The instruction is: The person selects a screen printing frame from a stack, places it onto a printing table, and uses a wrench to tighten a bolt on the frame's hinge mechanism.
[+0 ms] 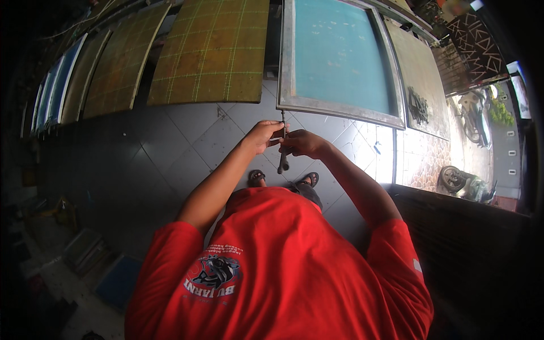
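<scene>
In front of my body, both hands meet on a slim dark metal rod [284, 162] with a thicker, forked-looking near end; its exact kind is hard to make out. My left hand [264, 136] is closed, pinching the rod between thumb and fingers. Just to its right, my right hand [305, 144] has its fingers curled round the lower part. The rod's upper end reaches up to the near left corner of a screen printing frame [340, 111], and whether they are joined is unclear. Teal mesh [340, 51] fills that grey frame.
Left of the frame stands a brown board [209, 51] with green grid lines, and several more boards follow. At right, a pale board [419, 79] carries a dark bundle. Grey tiles [187, 133] cover the floor. A motorcycle [467, 184] stands outside at far right.
</scene>
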